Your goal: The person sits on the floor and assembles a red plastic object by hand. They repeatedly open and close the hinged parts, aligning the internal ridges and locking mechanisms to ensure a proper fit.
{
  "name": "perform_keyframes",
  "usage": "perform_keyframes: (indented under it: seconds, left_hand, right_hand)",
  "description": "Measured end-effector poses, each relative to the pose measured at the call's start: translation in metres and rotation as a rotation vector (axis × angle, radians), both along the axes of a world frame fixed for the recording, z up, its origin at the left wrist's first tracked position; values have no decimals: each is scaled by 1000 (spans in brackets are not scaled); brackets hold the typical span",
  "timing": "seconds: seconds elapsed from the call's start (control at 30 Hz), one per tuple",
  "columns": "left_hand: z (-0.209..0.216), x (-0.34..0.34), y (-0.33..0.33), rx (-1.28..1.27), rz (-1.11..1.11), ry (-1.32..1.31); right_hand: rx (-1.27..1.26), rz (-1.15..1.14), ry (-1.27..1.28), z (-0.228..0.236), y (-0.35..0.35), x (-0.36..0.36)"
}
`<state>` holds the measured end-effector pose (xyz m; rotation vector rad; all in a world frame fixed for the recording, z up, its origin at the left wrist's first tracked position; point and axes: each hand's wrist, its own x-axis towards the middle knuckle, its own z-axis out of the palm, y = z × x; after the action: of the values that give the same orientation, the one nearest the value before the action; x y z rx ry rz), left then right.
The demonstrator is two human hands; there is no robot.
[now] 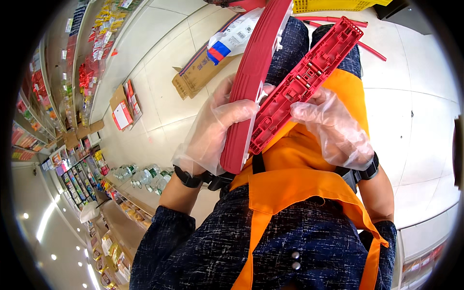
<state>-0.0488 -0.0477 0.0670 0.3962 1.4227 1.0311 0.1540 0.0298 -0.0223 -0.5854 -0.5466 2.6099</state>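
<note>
Over an orange apron (295, 188), two long red plastic parts are held up next to each other. The ribbed red cover (251, 72) is gripped by the left hand (215, 123), with the thumb pressed over its edge and fingers wrapped around it. The hollow red tray (314, 67) is pinched by the right hand (333, 128), with the thumb on its side. Small shiny metal bits (311, 68) can be seen inside the tray. The two parts are kept close at their near ends and spread apart at their far ends; whether they touch cannot be told. Both hands are covered by thin clear gloves (338, 145), and a black band (187, 179) is worn on each wrist.

On the pale tiled floor (411, 125), a brown cardboard box (191, 82) is seen to the left, with a white plastic bag (241, 36) next to it. Red rods (373, 51) are seen at the far side, near a yellow plastic crate (333, 5). Clear bottles (147, 178) are grouped at the left, and shelves (72, 72) are filled with bright little packs (104, 24).
</note>
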Motion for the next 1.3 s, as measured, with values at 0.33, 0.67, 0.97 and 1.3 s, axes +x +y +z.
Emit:
perform_keyframes:
  seconds: [0.33, 0.67, 0.97, 1.3]
  left_hand:
    - [-6, -3, 4, 38, -44, -34]
    - [-8, -15, 5, 17, -62, -61]
    - [2, -6, 8, 49, -58, 79]
    - [10, -2, 14, 10, -128, 136]
  right_hand:
    - [-73, -6, -44, 11, 2, 4]
    - [187, 98, -37, 12, 10, -9]
    - [191, -46, -186, 6, 8, -19]
    - [185, -115, -258, 17, 11, -12]
